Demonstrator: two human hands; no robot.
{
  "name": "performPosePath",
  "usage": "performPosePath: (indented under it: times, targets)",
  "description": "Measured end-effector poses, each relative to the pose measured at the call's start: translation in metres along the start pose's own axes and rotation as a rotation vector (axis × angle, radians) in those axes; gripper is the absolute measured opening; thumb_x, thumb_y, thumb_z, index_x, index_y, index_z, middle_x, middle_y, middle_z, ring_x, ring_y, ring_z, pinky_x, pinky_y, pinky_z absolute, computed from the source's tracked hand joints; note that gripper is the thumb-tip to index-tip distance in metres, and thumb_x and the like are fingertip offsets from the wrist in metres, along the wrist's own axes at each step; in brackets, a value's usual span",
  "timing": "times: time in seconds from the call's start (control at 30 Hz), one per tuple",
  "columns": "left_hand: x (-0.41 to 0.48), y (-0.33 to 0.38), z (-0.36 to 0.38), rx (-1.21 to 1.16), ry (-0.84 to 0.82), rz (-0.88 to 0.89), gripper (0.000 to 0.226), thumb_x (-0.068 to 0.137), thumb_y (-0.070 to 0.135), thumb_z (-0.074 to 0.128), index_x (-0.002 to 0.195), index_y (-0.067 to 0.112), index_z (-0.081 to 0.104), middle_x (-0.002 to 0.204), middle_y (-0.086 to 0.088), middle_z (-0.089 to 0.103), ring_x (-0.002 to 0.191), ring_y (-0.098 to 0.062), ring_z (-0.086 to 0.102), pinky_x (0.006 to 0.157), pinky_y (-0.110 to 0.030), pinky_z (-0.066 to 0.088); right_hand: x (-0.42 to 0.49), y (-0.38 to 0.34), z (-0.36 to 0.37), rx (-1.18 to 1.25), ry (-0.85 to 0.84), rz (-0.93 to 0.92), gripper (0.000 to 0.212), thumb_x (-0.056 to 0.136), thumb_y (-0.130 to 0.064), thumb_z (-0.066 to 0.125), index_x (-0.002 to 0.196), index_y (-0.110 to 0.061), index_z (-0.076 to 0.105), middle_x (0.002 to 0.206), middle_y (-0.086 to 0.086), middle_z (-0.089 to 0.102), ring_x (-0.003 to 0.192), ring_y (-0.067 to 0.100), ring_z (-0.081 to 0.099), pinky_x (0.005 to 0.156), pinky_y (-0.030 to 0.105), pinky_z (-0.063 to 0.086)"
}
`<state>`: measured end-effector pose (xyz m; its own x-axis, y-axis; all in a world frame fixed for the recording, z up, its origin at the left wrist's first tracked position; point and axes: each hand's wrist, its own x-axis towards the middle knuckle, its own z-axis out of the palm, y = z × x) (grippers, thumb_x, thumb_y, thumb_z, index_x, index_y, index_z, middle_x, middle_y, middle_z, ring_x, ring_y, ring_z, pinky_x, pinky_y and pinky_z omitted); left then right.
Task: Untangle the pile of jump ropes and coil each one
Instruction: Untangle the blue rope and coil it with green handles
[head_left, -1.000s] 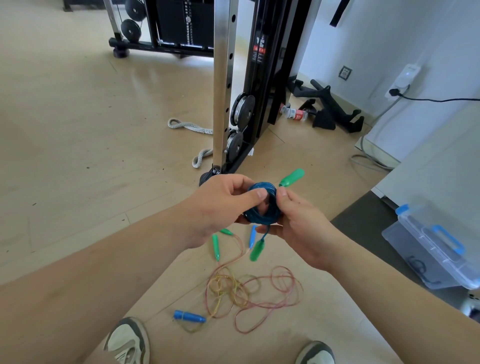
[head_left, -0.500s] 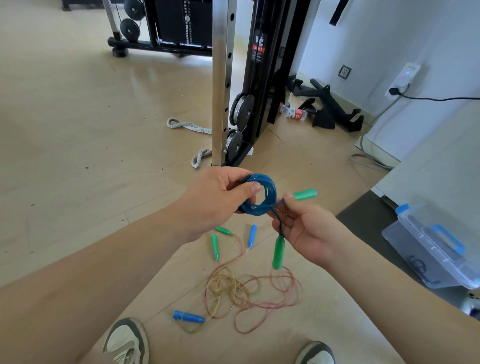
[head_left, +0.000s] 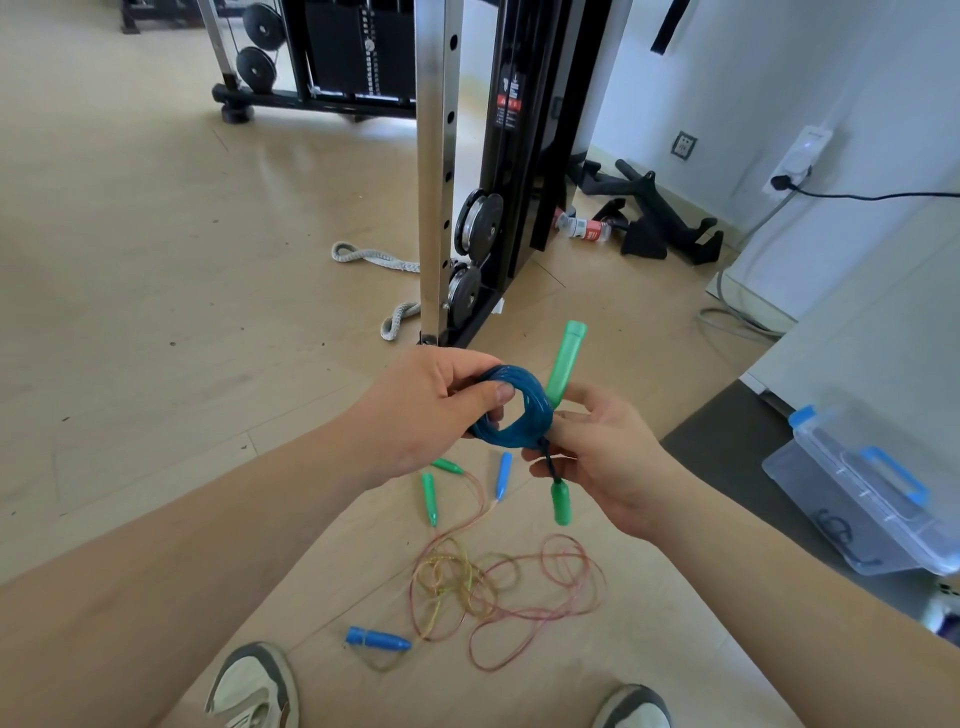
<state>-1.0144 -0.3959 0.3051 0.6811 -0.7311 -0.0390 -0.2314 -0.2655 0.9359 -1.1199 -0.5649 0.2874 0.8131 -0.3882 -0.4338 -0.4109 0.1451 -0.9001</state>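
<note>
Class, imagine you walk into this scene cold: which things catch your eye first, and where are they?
First, the tight blue rope coil at centre frame, pinched between the left hand and right hand, one green handle sticking up, another dangling. Next, the loose tangle of thin ropes on the floor between the shoes. Behind stands a tall gym machine.

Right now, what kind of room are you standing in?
Probably a home gym. A tall black and silver cable machine with round pulley wheels stands on the pale wooden floor, and black exercise handles lie by the white wall.
</note>
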Motion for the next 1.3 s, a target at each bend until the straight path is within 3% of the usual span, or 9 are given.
performPosePath:
  times: [0.2, 0.33, 0.43, 0.57, 0.73, 0.9, 1.0, 1.13, 1.3]
  targets:
    - [0.002, -0.003, -0.004, -0.011, 0.017, -0.019, 0.018, 0.101, 0.013, 0.061, 0.106, 0.018, 0.077, 0.085, -0.009, 0.073, 0.077, -0.014, 0.069, 0.077, -0.026, 0.062, -0.007, -0.001, 0.000, -0.073, -0.011, 0.028, 0.042, 0.095, 0.009, 0.051, 0.132, -0.008, 0.059, 0.084, 0.023, 0.068, 0.071, 0.032, 0.069, 0.078, 0.047, 0.064]
    - [0.003, -0.003, -0.003, -0.020, 0.042, -0.020, 0.018, 0.101, 0.012, 0.061, 0.107, 0.018, 0.077, 0.085, -0.009, 0.074, 0.083, -0.025, 0.072, 0.078, -0.030, 0.064, -0.010, -0.003, 0.001, -0.106, -0.063, 0.077, 0.062, 0.092, 0.009, 0.049, 0.137, -0.034, 0.053, 0.081, 0.025, 0.070, 0.071, 0.039, 0.071, 0.072, 0.047, 0.065]
    - [0.003, -0.004, -0.003, 0.013, 0.070, -0.027, 0.017, 0.100, 0.015, 0.062, 0.107, 0.019, 0.077, 0.088, -0.012, 0.074, 0.083, -0.025, 0.073, 0.076, -0.031, 0.064, -0.012, -0.003, 0.001, -0.114, -0.085, 0.102, 0.052, 0.091, 0.011, 0.049, 0.131, -0.019, 0.065, 0.086, 0.024, 0.068, 0.070, 0.039, 0.072, 0.077, 0.051, 0.064]
    - [0.005, -0.008, -0.001, 0.092, 0.097, 0.007, 0.012, 0.098, 0.020, 0.065, 0.096, 0.021, 0.076, 0.092, -0.019, 0.069, 0.083, -0.035, 0.070, 0.077, -0.048, 0.063, -0.011, -0.005, 0.000, -0.106, -0.051, 0.123, 0.051, 0.089, 0.015, 0.043, 0.120, -0.013, 0.072, 0.085, 0.025, 0.065, 0.071, 0.044, 0.073, 0.077, 0.051, 0.064]
    - [0.004, -0.004, 0.002, 0.032, 0.110, -0.014, 0.015, 0.099, 0.016, 0.064, 0.104, 0.022, 0.077, 0.089, -0.006, 0.074, 0.082, -0.016, 0.074, 0.075, -0.026, 0.063, -0.012, -0.005, 0.000, -0.058, 0.003, 0.159, 0.057, 0.081, 0.017, 0.034, 0.113, -0.008, 0.074, 0.082, 0.028, 0.064, 0.073, 0.049, 0.073, 0.081, 0.055, 0.063]
    - [0.005, -0.004, 0.005, -0.002, 0.129, -0.012, 0.016, 0.099, 0.021, 0.064, 0.109, 0.024, 0.076, 0.090, -0.005, 0.074, 0.086, -0.021, 0.073, 0.077, -0.031, 0.064, -0.009, -0.006, 0.002, -0.086, 0.058, 0.162, 0.056, 0.080, 0.018, 0.035, 0.105, -0.010, 0.076, 0.097, 0.028, 0.065, 0.061, 0.042, 0.068, 0.081, 0.054, 0.063]
    - [0.004, 0.000, 0.007, -0.079, 0.139, -0.035, 0.015, 0.100, 0.021, 0.064, 0.106, 0.026, 0.076, 0.091, -0.006, 0.075, 0.088, -0.023, 0.073, 0.078, -0.036, 0.065, -0.006, -0.007, 0.005, -0.134, 0.127, 0.140, 0.057, 0.079, 0.018, 0.037, 0.089, -0.019, 0.079, 0.082, 0.023, 0.064, 0.055, 0.036, 0.062, 0.083, 0.059, 0.061]
    - [0.002, 0.004, 0.012, -0.108, 0.186, 0.013, 0.016, 0.099, 0.017, 0.063, 0.106, 0.025, 0.076, 0.091, -0.005, 0.075, 0.087, -0.023, 0.073, 0.078, -0.037, 0.065, -0.005, -0.008, 0.004, -0.178, 0.142, 0.099, 0.057, 0.079, 0.017, 0.038, 0.089, -0.020, 0.080, 0.061, 0.017, 0.063, 0.053, 0.032, 0.063, 0.082, 0.053, 0.063]
    - [-0.001, 0.008, 0.009, -0.109, -0.047, -0.076, 0.016, 0.100, 0.019, 0.063, 0.109, 0.026, 0.075, 0.093, 0.005, 0.077, 0.086, -0.011, 0.074, 0.079, -0.026, 0.063, -0.004, -0.002, -0.007, -0.081, 0.186, 0.048, 0.036, 0.088, 0.014, 0.054, 0.096, -0.011, 0.078, 0.089, 0.025, 0.073, 0.067, 0.029, 0.067, 0.079, 0.046, 0.064]
